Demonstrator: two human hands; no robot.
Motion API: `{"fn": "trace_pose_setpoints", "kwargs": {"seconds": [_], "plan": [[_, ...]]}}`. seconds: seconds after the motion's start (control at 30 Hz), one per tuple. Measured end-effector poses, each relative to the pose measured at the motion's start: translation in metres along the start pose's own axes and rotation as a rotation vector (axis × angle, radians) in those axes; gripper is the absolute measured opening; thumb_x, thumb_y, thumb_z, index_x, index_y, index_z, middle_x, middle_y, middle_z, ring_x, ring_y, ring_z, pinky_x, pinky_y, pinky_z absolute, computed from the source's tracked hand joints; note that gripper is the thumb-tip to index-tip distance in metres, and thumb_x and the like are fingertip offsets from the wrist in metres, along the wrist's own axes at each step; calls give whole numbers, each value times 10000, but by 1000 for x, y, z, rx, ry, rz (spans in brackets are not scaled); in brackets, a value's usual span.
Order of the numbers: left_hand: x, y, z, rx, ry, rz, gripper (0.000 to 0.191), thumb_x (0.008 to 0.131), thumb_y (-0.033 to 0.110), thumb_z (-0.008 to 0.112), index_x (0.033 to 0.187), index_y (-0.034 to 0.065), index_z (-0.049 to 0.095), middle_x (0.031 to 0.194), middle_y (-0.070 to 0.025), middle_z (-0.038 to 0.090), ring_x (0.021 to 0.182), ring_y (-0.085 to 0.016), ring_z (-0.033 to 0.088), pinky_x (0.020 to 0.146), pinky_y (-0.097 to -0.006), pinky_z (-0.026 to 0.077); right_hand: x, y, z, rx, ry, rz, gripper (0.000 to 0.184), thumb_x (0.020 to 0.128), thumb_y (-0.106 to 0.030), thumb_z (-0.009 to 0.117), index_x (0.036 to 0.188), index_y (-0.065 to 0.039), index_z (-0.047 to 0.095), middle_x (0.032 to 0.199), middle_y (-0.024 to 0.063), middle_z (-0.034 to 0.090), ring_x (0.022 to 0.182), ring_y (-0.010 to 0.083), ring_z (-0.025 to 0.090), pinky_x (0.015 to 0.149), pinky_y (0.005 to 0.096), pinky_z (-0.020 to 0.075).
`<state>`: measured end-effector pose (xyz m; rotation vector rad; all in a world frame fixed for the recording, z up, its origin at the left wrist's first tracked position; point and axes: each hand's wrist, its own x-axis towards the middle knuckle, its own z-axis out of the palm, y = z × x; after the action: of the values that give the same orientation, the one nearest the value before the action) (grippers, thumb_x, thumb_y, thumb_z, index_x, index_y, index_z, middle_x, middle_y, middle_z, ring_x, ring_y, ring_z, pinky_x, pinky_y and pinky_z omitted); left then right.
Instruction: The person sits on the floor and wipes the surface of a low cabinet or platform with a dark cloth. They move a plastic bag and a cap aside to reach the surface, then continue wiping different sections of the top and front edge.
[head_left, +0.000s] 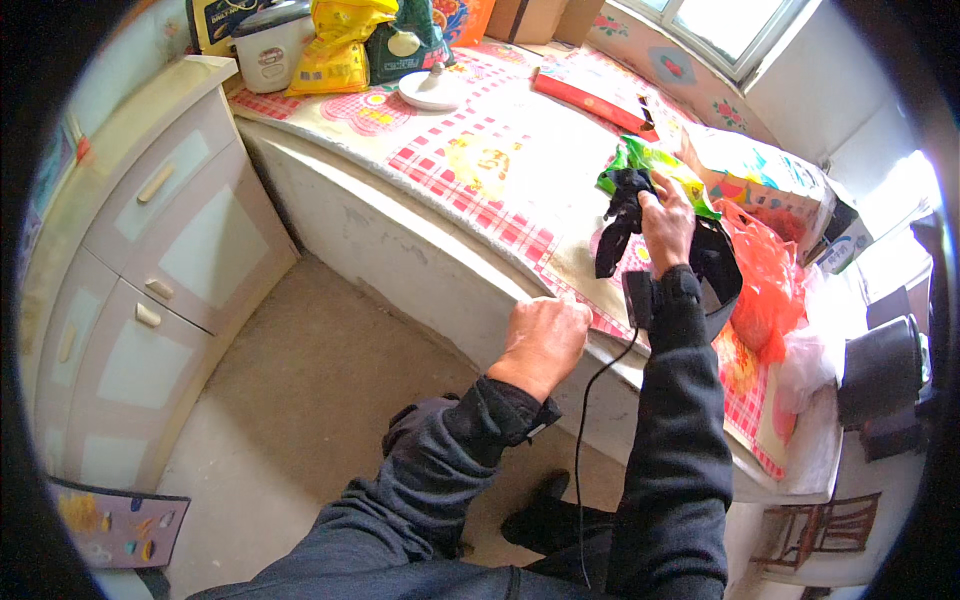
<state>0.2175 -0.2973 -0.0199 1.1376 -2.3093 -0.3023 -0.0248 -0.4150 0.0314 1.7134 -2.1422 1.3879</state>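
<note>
Over the right part of the patterned cloth (480, 150), my right hand (669, 221) has its fingers around a crumpled black fabric item (627, 206). Right behind it lies a green and yellow plastic packet (667, 166). A black cable (585, 420) runs down from a small dark device (638, 300) beside my right wrist. My left hand (547, 334) is at the front edge of the cloth-covered platform, its back towards the camera. Its fingers are curled and mostly hidden, so whether it holds anything does not show.
A red plastic bag (765, 277) and a printed carton (757, 169) lie to the right. Farther back are a flat red box (592, 97), a white lid (431, 90), a yellow bag (337, 52) and a rice cooker (274, 56). A cabinet (150, 247) stands at the left.
</note>
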Motion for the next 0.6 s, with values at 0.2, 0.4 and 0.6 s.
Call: {"fn": "trace_pose_setpoints", "kwargs": {"seconds": [0.2,0.4,0.6], "plan": [[0,3,3,-8,-6,30,175,939,213,661,850,112,773,842,-128,775,785,-297,795,685,-445,618,-5,12,65,-363,-456,-101,508,898,-193,698,1378,-27,706,1247,252,764,1161,370,740,1054,434,552],[7,21,3,59,-136,78,135,887,194,697,876,141,821,802,-78,798,736,-212,804,615,-357,615,-23,-48,49,231,-853,-41,492,913,-63,688,1404,-33,693,1113,101,772,1012,160,696,950,306,562],[8,27,5,167,-186,47,222,908,188,677,1044,67,806,937,-136,819,743,-184,803,576,-326,606,39,-38,75,688,-504,138,528,957,-61,662,1479,6,635,1103,83,757,895,110,689,827,244,563]]}}
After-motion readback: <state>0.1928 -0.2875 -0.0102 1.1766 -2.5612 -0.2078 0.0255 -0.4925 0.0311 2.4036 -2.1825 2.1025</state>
